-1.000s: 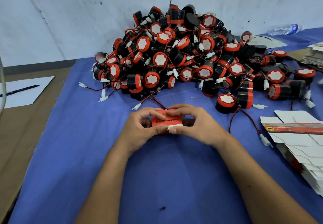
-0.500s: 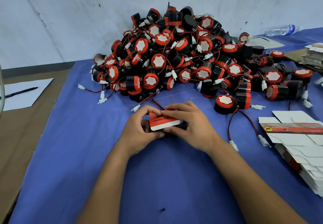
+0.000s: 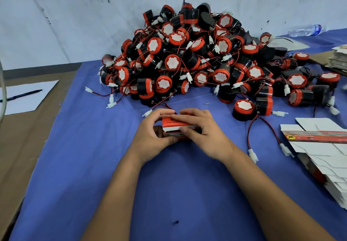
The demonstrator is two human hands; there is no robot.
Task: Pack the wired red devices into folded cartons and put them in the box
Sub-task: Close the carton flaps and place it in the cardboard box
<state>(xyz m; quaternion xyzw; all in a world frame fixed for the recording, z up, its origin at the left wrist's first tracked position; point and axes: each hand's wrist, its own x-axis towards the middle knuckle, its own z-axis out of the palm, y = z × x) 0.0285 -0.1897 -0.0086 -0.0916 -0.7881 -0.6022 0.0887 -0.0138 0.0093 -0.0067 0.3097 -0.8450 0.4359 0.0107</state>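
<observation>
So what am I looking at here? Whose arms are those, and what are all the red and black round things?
There is no machine here. The arms belong to a person wearing a camera on their head, so you see the table as they do, looking forward and down.

The left hand and right hand both hold a small red and white carton, with fingers curled round it. It looks like they are closing it.

Behind the hands is a big pile of red and black devices with thin wires and white plugs. One device sits apart, nearer the hands.

On the right lies a stack of flat cartons, not yet folded. Everything rests on a blue cloth. Far left are a sheet of paper and a pen. At the back right lies a water bottle.
</observation>
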